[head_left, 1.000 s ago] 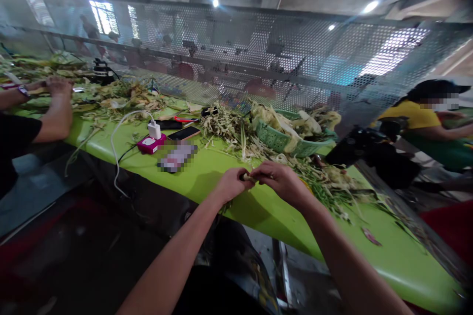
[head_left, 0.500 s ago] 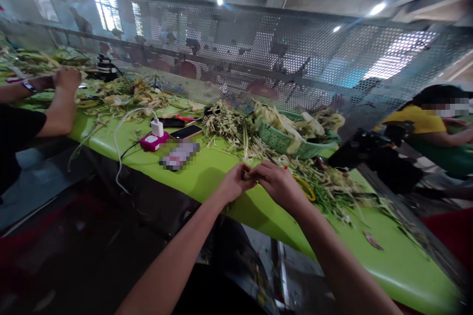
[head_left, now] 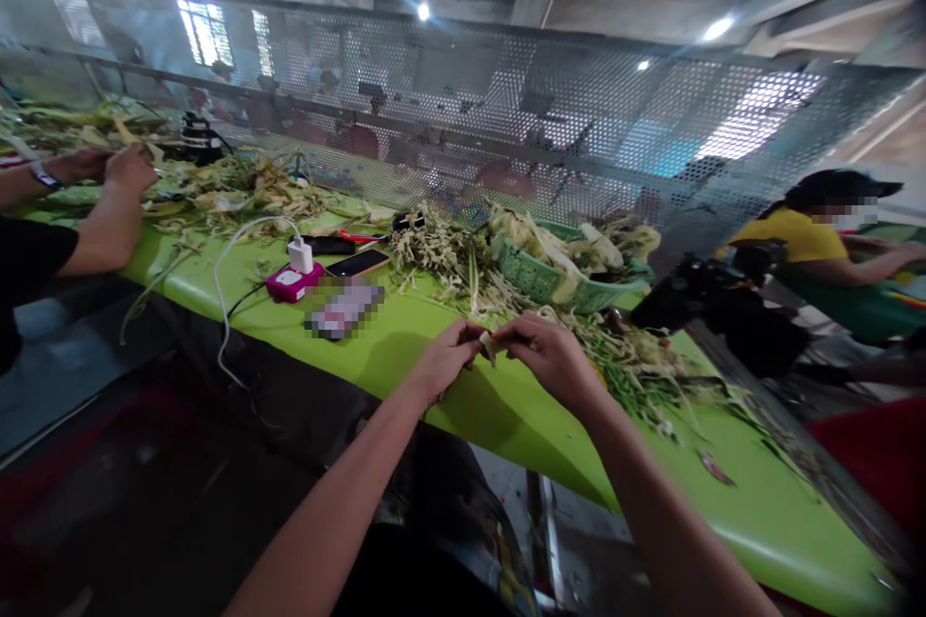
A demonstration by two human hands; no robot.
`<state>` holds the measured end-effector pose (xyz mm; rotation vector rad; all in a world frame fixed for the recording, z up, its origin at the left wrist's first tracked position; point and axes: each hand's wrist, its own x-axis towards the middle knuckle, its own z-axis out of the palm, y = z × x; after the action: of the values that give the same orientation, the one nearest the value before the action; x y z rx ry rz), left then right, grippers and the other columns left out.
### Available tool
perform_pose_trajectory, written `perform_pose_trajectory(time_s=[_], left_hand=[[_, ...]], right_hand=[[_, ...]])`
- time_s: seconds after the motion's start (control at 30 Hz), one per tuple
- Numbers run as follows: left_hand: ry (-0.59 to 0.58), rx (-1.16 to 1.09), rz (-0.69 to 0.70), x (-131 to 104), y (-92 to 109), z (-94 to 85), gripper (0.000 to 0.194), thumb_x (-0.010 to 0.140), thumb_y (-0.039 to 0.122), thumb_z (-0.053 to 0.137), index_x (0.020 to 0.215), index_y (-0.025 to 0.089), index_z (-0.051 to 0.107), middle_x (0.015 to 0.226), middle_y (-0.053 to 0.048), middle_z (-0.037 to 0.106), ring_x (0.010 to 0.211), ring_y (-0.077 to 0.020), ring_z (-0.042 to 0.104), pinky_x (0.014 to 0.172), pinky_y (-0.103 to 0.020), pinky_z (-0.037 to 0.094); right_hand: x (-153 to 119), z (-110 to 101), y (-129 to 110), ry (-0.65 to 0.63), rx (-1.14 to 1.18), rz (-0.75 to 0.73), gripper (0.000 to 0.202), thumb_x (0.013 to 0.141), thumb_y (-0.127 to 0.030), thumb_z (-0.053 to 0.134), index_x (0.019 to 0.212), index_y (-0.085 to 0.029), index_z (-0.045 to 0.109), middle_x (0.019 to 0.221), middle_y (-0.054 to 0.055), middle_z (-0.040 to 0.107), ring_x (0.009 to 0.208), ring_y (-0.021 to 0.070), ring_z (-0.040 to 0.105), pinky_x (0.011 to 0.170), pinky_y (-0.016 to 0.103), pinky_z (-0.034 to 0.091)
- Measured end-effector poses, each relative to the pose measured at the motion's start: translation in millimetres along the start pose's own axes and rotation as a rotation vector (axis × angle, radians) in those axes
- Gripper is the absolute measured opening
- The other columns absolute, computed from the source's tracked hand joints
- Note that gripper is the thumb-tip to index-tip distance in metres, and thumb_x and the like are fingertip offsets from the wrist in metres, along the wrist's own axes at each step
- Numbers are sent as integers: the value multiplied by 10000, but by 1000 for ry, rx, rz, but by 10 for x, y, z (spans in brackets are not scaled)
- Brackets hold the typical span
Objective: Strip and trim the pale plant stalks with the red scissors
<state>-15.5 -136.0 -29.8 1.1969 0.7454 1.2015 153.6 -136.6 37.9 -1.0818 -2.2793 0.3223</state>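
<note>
A: What carries everything?
B: The green tabletop (head_left: 767, 530), running past a co-worker's place on the left.

A: And the basket (head_left: 531, 278)?
B: Toward the back, filled with pale leafy material, probably so the front edge has working room.

A: That heap of dried strips (head_left: 441, 255)?
B: Just left of it, loose and within reach, likely for easy picking.

A: How are the hands?
B: Left (head_left: 449, 357) and right (head_left: 548, 352) are raised over the front edge, fingertips nearly closed in a pinch. Such a light grip would suit something thin.

A: The dark phone (head_left: 358, 263)?
B: Lying flat, near the magenta socket block (head_left: 289, 283). The white charger (head_left: 299, 255) stands plugged in on top, its cable looping over the edge, perhaps to keep it aside.

A: And the smallest?
B: The pale strip (head_left: 490, 345), between both sets of fingertips; its far details are too small to tell.
</note>
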Motion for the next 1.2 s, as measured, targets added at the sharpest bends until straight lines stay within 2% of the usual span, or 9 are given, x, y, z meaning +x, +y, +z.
perform_pose_trajectory(time_s=[0.2,0.4,0.6,0.77,0.93,1.1,1.2], left_hand=[[-25,52,11,23,-32,-2,311,781,387,594,962,134,582,841,-22,602,623,-80,447,563,-221,338],[-49,90,37,31,-87,1,328,776,411,615,969,148,584,884,-29,623,716,-112,497,606,-229,347],[-33,91,28,31,-83,22,339,756,421,638,951,148,591,868,-31,633,728,-130,507,615,-243,342],[-34,126,68,25,-92,17,338,763,431,644,939,146,604,867,-38,642,792,-155,546,716,-266,388],[-52,190,113,22,-133,15,312,794,418,618,942,143,620,879,-50,648,811,-162,559,757,-277,398],[-18,164,68,27,-125,22,322,765,410,648,948,146,635,862,-40,647,741,-137,538,680,-251,396],[75,179,19,19,-82,10,338,734,419,673,926,142,652,832,-39,649,670,-122,528,635,-248,400]], right_hand=[[-21,-2,39,10,37,-4,180,801,-167,543,854,-211,710,822,54,671,777,208,607,703,309,456],[-56,29,-1,49,-121,-20,172,825,-152,517,843,-188,684,832,66,644,792,205,591,713,301,439],[-92,53,8,38,-142,-38,177,838,-124,511,855,-194,672,841,57,625,802,190,585,722,279,435],[-118,96,14,30,-179,-48,174,861,-120,497,851,-201,650,845,48,613,801,181,579,721,270,426],[-132,183,-30,101,-202,9,83,854,-147,532,858,-194,600,838,42,626,757,179,589,682,274,424],[-161,236,-33,156,-149,45,108,839,-171,560,928,-210,607,884,41,673,795,192,631,703,287,455],[-192,262,13,202,47,107,192,845,-215,572,1035,-216,597,889,39,691,810,188,654,729,291,485]])
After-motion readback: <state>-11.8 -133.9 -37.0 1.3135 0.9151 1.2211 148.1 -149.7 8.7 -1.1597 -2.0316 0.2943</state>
